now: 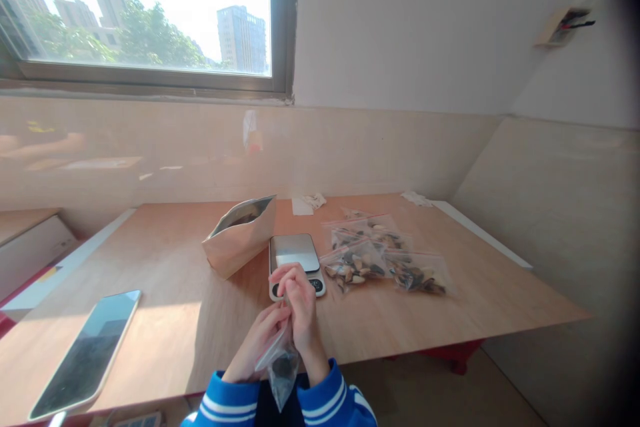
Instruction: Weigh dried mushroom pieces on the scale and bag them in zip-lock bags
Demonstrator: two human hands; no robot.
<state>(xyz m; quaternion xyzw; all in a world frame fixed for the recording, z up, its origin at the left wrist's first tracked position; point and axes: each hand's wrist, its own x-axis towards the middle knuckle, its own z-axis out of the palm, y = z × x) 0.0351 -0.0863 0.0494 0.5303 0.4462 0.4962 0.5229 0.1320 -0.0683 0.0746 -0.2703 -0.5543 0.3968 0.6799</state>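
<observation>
Both of my hands are together in front of the kitchen scale, over the table's front edge. My left hand (263,333) has its fingers closed on the top of a clear zip bag (283,373), which hangs down between my wrists. My right hand (299,307) pinches at the same bag's upper edge, its fingers bent and overlapping the left fingertips. Something dark shows through the bag; I cannot tell whether it is inside or behind. The kitchen scale (294,252), with a shiny plate, is partly hidden by my right hand.
An open brown paper pouch (243,243) stands left of the scale. To the right lie several filled zip bags (357,265) of seed-like or shell-like pieces. A phone (90,353) rests at the table's left front. White crumpled tissue (315,201) is near the wall.
</observation>
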